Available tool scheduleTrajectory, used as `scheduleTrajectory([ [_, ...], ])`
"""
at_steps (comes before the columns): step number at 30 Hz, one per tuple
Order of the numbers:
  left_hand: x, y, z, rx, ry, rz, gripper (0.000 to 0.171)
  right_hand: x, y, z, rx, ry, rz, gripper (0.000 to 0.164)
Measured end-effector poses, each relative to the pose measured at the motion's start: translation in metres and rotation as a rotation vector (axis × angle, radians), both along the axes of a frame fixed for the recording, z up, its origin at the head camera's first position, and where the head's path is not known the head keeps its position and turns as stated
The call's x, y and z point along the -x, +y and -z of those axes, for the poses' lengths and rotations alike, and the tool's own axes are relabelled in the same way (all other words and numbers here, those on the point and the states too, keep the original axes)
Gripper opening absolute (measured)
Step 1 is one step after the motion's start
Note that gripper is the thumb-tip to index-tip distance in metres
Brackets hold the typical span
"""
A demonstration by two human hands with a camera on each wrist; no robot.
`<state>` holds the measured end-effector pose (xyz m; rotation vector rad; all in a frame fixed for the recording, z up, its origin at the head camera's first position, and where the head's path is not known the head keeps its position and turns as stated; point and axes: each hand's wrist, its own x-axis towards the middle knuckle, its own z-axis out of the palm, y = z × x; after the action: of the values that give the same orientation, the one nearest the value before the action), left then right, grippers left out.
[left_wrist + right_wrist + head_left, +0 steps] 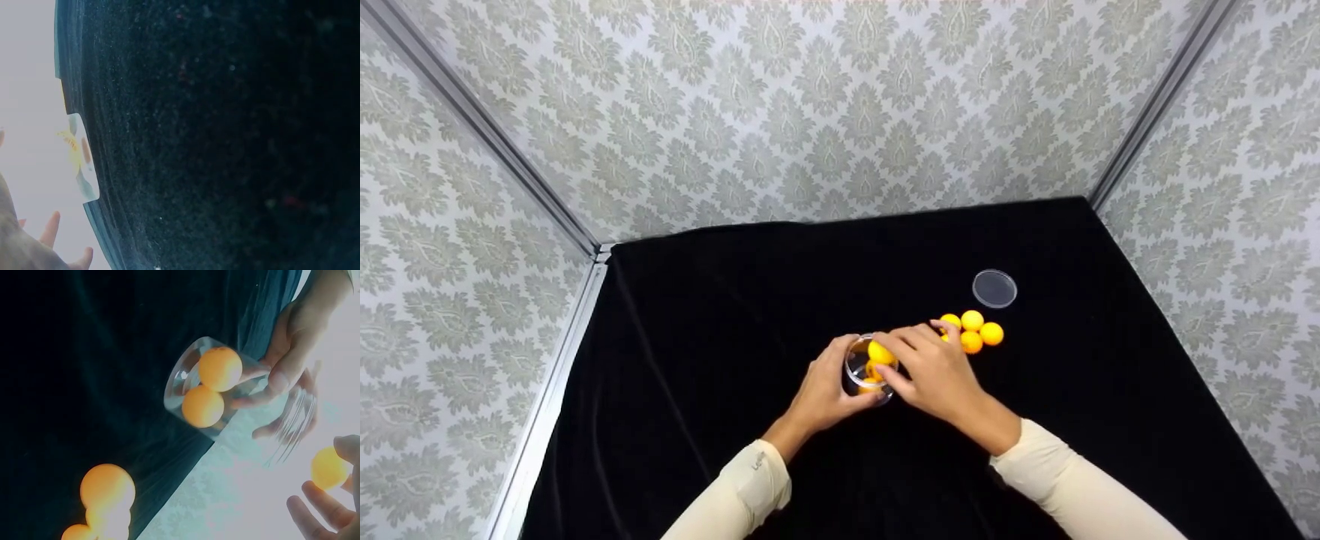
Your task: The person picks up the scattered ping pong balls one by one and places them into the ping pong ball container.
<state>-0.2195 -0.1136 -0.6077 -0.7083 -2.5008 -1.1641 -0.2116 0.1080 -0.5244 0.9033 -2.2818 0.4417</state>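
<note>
Beside the left hand (823,386) gripping a clear jar (859,367), the right hand (936,376) pinches an orange ball (880,352), likely light, slick, best held round its middle.

Person's arms in long, pale cream sleeves, plain cloth; left sleeve (720,499) rumpled towards its end, small dark lettering (757,460) there, too small to read from where I stand; right sleeve (1091,480) matching, creased near its end, smoother further up forearm; both ending short of wrist; left hand (821,390), right hand (936,371) bare.
</note>
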Motion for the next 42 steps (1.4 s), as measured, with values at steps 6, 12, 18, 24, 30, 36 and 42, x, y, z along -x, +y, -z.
scheduleTrajectory([
  [6, -0.0001, 0.0012, -0.0008, 0.0, -0.014, -0.013, 0.088, 0.0009, -0.0095, 0.0016, -0.021, -0.011, -0.008, 0.043],
  [12, 0.0001, 0.0012, -0.0003, -0.003, 0.006, -0.016, 0.088, 0.0007, -0.0115, 0.0029, -0.03, -0.042, 0.0, 0.043],
  [18, -0.0003, 0.0007, 0.0, 0.015, -0.001, -0.02, 0.09, 0.0012, -0.0106, 0.0049, -0.041, -0.047, 0.012, 0.043],
  [24, -0.0009, 0.0008, -0.0011, 0.008, -0.002, -0.006, 0.09, 0.0016, -0.008, 0.007, -0.045, -0.048, 0.019, 0.043],
  [30, -0.0009, 0.0003, -0.0017, 0.008, 0.025, -0.004, 0.089, 0.0021, -0.0068, 0.008, -0.03, -0.039, 0.023, 0.045],
  [36, 0.0, -0.001, 0.001, 0.003, 0.055, 0.01, 0.087, 0.0014, -0.0056, 0.007, -0.02, -0.044, 0.03, 0.043],
  [42, 0.0001, -0.0022, 0.0012, -0.01, 0.027, 0.029, 0.088, 0.0021, -0.0025, 0.0076, -0.024, -0.039, 0.039, 0.042],
])
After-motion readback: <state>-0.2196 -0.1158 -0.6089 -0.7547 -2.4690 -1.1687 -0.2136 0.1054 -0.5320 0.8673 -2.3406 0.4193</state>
